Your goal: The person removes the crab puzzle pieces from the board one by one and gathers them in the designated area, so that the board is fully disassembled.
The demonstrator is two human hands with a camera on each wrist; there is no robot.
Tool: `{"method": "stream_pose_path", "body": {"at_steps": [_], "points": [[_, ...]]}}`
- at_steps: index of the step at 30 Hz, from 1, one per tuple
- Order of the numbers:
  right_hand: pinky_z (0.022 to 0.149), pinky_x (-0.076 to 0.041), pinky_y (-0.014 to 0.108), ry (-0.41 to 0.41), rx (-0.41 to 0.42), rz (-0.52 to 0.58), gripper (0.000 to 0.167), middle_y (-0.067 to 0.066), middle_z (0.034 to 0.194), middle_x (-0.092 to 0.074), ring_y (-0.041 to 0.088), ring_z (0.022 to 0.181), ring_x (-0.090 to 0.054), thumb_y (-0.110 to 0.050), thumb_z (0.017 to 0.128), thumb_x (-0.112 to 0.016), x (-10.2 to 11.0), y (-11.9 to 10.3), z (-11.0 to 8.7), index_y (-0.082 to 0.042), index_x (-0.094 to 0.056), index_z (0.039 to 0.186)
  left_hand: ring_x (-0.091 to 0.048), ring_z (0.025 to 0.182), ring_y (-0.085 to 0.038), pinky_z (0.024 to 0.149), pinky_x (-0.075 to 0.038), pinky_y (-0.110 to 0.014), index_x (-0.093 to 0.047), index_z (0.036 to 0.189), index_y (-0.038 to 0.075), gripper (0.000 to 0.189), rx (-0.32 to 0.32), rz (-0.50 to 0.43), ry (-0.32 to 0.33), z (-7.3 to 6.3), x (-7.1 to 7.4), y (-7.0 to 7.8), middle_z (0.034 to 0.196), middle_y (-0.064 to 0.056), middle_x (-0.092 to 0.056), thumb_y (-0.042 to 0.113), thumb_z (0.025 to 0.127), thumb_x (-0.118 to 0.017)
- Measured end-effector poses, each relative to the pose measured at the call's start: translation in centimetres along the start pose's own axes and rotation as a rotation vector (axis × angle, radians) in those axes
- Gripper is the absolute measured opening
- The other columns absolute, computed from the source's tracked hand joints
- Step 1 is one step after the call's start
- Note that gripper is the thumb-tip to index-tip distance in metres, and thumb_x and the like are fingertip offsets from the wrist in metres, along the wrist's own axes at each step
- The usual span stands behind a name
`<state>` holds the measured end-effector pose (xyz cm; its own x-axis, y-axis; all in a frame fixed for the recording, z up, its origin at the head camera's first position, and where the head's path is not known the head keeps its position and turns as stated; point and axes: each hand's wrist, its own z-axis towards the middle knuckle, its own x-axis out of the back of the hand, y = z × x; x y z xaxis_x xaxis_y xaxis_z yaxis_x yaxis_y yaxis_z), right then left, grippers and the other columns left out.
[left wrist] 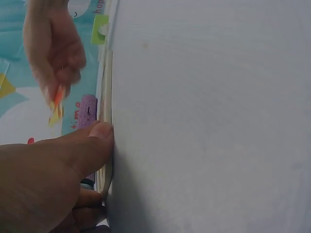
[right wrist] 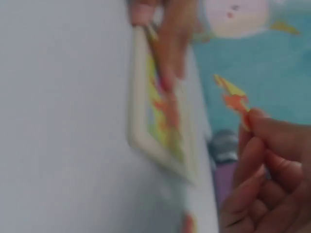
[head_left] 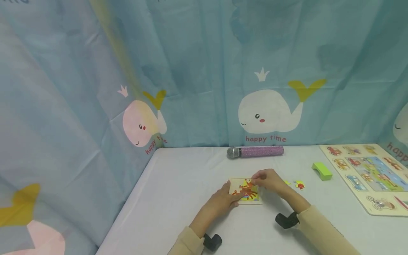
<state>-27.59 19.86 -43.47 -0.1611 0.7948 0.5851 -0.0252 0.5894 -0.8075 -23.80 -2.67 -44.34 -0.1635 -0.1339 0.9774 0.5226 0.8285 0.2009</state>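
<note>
Yellow-orange thin piece between right fingers

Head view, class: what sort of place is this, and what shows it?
Probably a children's play area: a small jigsaw puzzle, a larger board of vehicle pictures and a whale-print fabric backdrop suggest it.

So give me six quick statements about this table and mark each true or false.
1. The right hand pinches a puzzle piece. True.
2. A microphone lies beyond the small puzzle board. True.
3. Neither hand touches the small puzzle board. False: the left hand touches it.
4. The green block lies on the tablecloth. True.
5. Only one puzzle board is here. False: a larger board lies to the right.
6. The microphone is mostly green. False: it is mostly purple.
</note>
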Motion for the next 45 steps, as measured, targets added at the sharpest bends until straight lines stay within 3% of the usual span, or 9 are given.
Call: {"method": "stream_pose_path", "body": {"at_steps": [3, 8, 16, 25, 30, 34, 39, 45], "points": [[0.056, -0.042, 0.027, -0.001, -0.059, -0.017, 0.023, 0.000, 0.077, -0.064, 0.013, 0.068, -0.052, -0.028, 0.081, -0.069, 2.4, 1.1, -1.5, -0.007, -0.068, 0.091, -0.039, 0.130, -0.037, 0.100, -0.041, -0.047, -0.041, 0.134, 0.044, 0.047, -0.006, 0.005, 0.004, 0.0, -0.1, 0.1, 0.148, -0.022, -0.026, 0.036, 0.090, -0.052], [0.059, -0.043, 0.028, -0.009, -0.144, -0.090, 0.021, -0.001, 0.076, -0.063, 0.014, 0.070, -0.052, -0.023, 0.080, -0.069, 4.7, 3.0, -4.1, -0.005, -0.068, 0.089, -0.037, 0.132, -0.035, 0.102, -0.039, -0.046, -0.041, 0.134, 0.045, 0.047, 0.005, -0.016, -0.011, 0.2, -0.2, 0.3, 0.150, -0.020, -0.025, 0.036, 0.089, -0.053], [0.056, -0.042, 0.026, 0.010, -0.092, -0.115, 0.009, 0.000, 0.072, -0.060, 0.014, 0.067, -0.049, -0.012, 0.078, -0.069, 3.0, 3.8, -4.4, -0.004, -0.068, 0.080, -0.031, 0.136, -0.032, 0.105, -0.035, -0.046, -0.043, 0.133, 0.044, 0.043, 0.037, -0.018, -0.022, 0.0, -0.3, 0.0, 0.151, -0.019, -0.023, 0.034, 0.093, -0.052], [0.052, -0.039, 0.025, 0.068, 0.002, -0.249, 0.006, -0.001, 0.065, -0.057, 0.013, 0.061, -0.048, -0.009, 0.078, -0.068, 2.0, 3.0, -4.4, -0.006, -0.064, 0.076, -0.028, 0.137, -0.032, 0.106, -0.034, -0.046, -0.040, 0.135, 0.043, 0.045, 0.023, -0.039, -0.021, 0.0, -0.5, 0.0, 0.151, -0.018, -0.022, 0.034, 0.093, -0.051], [0.046, -0.040, 0.024, 0.068, 0.125, -0.277, 0.005, 0.001, 0.066, -0.056, 0.012, 0.055, -0.048, -0.010, 0.084, -0.062, 1.4, 0.3, -3.4, -0.005, -0.061, 0.085, -0.033, 0.135, -0.034, 0.103, -0.038, -0.046, -0.035, 0.136, 0.048, 0.047, 0.016, -0.009, -0.022, 0.2, -0.4, -0.1, 0.150, -0.019, -0.023, 0.035, 0.093, -0.049], [0.050, -0.041, 0.024, -0.027, 0.226, -0.270, 0.011, 0.005, 0.069, -0.057, 0.012, 0.058, -0.047, -0.008, 0.087, -0.056, 0.2, -1.6, -1.6, -0.002, -0.061, 0.095, -0.038, 0.131, -0.037, 0.098, -0.042, -0.047, -0.035, 0.135, 0.050, 0.048, -0.007, 0.030, -0.004, 0.3, -0.4, -0.1, 0.148, -0.022, -0.026, 0.035, 0.093, -0.050], [0.057, -0.042, 0.025, -0.112, 0.171, -0.230, 0.014, 0.005, 0.072, -0.058, 0.012, 0.062, -0.048, -0.007, 0.089, -0.053, -1.7, -2.0, 0.3, -0.003, -0.062, 0.099, -0.038, 0.130, -0.039, 0.095, -0.045, -0.048, -0.039, 0.134, 0.048, 0.044, -0.051, 0.079, 0.016, 0.2, -0.5, -0.1, 0.146, -0.026, -0.028, 0.034, 0.093, -0.050], [0.061, -0.041, 0.027, -0.093, 0.133, -0.227, 0.015, 0.004, 0.075, -0.056, 0.014, 0.066, -0.047, -0.007, 0.088, -0.050, -2.9, -1.6, 1.0, -0.004, -0.063, 0.096, -0.038, 0.130, -0.038, 0.091, -0.048, -0.046, -0.043, 0.132, 0.047, 0.041, -0.083, 0.143, 0.043, 0.1, -0.6, -0.2, 0.144, -0.027, -0.031, 0.036, 0.092, -0.049]]}}
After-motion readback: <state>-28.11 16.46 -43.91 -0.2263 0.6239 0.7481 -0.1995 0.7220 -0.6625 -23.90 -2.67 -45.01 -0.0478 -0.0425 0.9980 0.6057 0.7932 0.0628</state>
